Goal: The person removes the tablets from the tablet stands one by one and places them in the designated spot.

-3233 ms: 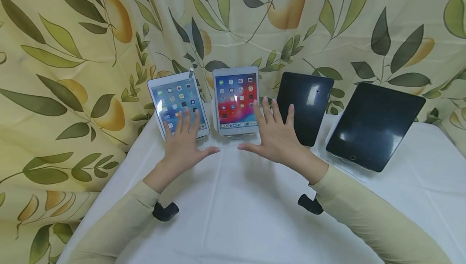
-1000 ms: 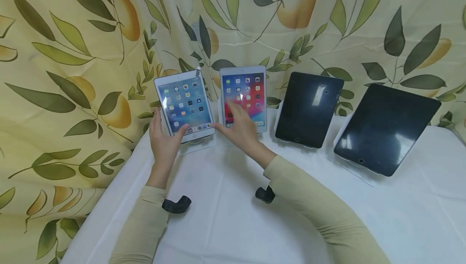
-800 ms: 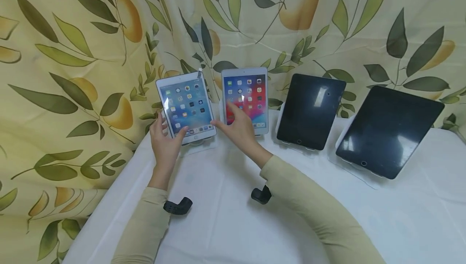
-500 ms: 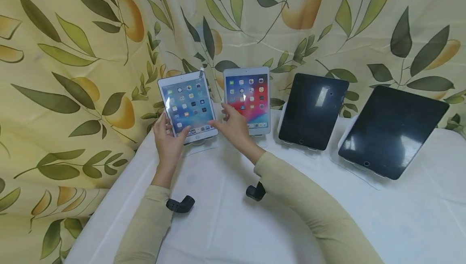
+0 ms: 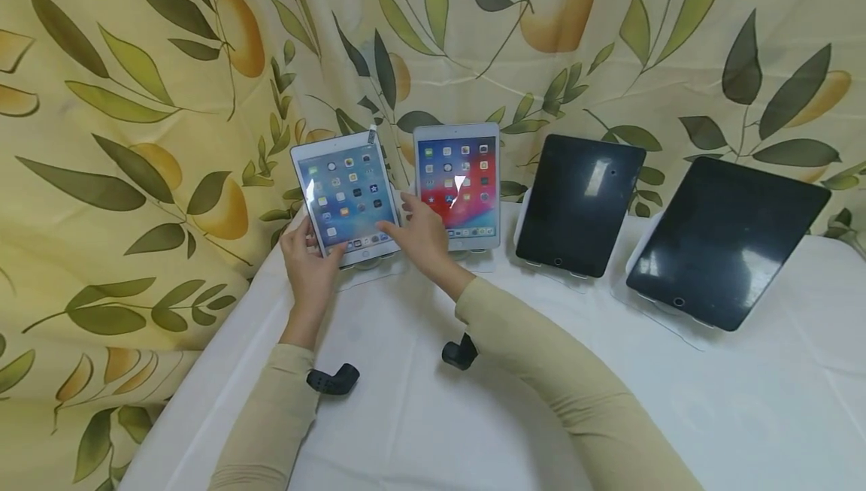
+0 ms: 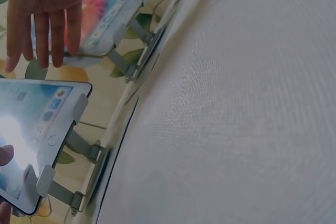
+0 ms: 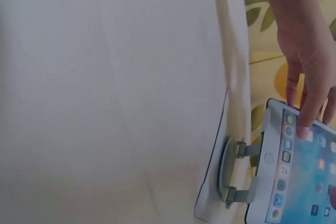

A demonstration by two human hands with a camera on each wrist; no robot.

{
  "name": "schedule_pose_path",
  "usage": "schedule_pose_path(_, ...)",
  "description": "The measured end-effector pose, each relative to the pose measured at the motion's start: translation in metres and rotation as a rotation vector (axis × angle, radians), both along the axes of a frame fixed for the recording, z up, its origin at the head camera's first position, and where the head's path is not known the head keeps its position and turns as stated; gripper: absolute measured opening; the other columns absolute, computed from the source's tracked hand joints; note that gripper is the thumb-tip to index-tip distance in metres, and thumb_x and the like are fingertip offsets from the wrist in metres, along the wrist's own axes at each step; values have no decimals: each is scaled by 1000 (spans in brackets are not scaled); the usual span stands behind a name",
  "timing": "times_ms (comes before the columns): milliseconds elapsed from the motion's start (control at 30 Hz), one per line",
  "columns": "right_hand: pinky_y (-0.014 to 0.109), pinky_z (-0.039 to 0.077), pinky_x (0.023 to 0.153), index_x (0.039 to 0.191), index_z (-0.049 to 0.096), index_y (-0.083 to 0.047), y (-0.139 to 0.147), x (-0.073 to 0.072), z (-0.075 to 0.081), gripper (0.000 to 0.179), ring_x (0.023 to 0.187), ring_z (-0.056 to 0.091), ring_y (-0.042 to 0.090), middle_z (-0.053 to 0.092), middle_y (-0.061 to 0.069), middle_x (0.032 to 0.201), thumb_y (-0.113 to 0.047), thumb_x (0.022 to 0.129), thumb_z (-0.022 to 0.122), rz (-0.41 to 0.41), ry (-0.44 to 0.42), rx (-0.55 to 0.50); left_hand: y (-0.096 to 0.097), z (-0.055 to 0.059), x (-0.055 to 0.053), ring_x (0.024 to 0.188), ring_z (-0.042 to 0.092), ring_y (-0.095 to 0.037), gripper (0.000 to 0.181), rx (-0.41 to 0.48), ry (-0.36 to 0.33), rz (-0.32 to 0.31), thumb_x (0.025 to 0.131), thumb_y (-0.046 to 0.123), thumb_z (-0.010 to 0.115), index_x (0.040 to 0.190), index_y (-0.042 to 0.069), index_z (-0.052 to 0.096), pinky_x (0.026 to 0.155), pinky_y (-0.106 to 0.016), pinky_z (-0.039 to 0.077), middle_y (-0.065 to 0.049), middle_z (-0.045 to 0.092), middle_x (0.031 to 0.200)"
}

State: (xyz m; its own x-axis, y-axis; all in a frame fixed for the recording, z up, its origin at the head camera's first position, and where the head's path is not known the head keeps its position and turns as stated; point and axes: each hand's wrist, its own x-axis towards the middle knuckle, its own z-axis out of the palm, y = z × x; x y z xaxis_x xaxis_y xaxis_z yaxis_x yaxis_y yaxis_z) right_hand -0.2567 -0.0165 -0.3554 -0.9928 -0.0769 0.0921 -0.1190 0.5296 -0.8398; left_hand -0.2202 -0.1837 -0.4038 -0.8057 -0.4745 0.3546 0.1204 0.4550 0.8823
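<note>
A white tablet [image 5: 352, 190] with a blue home screen leans on a stand at the left of the row. My left hand [image 5: 307, 269] grips its lower left edge, thumb on the front; in the right wrist view the left hand's fingers [image 7: 294, 80] reach past that edge. The right hand [image 5: 422, 239] hovers at its lower right edge, overlapping the second white tablet [image 5: 467, 175], whose screen is red and blue. In the left wrist view the right hand [image 6: 50, 3] has extended fingers, apart from the left tablet's edge; thumb contact is unclear.
Two dark-screened black tablets lean on stands to the right, a smaller one [image 5: 582, 201] and a larger one [image 5: 727, 239]. Grey hinged stand arms [image 6: 81, 145] support the left tablet. White cloth [image 5: 419, 401] covers the table, and a leaf-and-fruit patterned curtain [image 5: 433, 17] hangs behind.
Both hands were spread in front of the tablets. The left hand has taken hold of the left tablet's edge. My right hand has moved left from the second tablet toward the first.
</note>
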Motion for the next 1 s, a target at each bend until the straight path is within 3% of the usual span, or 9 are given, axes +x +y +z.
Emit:
schedule_pose_path(300,39,49,94,142,39,-9,-8,-5,-5,69,121,53,26,52,11,136,-26,84,72,34,-36,17,-4,-6,-1,96,45,-18,70,21,11,-9,75,-1,76,137,3,45,72,-18,44,-16,41,118)
schedule_pose_path(433,38,47,97,139,43,-6,-12,-6,-7,64,123,50,25,52,12,135,-23,85,71,30,-16,25,-5,-7,-1,96,44,-17,69,39,17,-20,75,-4,74,137,3,44,71,-15,43,-15,42,118)
schedule_pose_path(600,39,45,100,140,41,-3,-20,-7,-4,67,123,43,27,45,16,134,-20,83,73,19,-45,23,-5,-8,-3,98,44,-19,70,69,8,-55,75,-8,71,138,4,43,75,-22,44,-16,40,121)
schedule_pose_path(800,42,40,103,140,36,-1,-33,-6,-1,82,125,36,31,38,20,135,-24,75,80,-32,-62,51,-8,-9,-4,99,47,-22,74,69,0,-42,71,-17,69,137,4,44,77,-29,46,-16,40,121)
schedule_pose_path(1000,43,40,103,140,35,-3,-33,-5,-4,80,126,35,29,37,16,137,-20,75,80,-39,-73,-3,-6,-13,-5,99,43,-22,74,45,14,-49,72,-17,68,138,3,40,79,-29,44,-17,38,121)
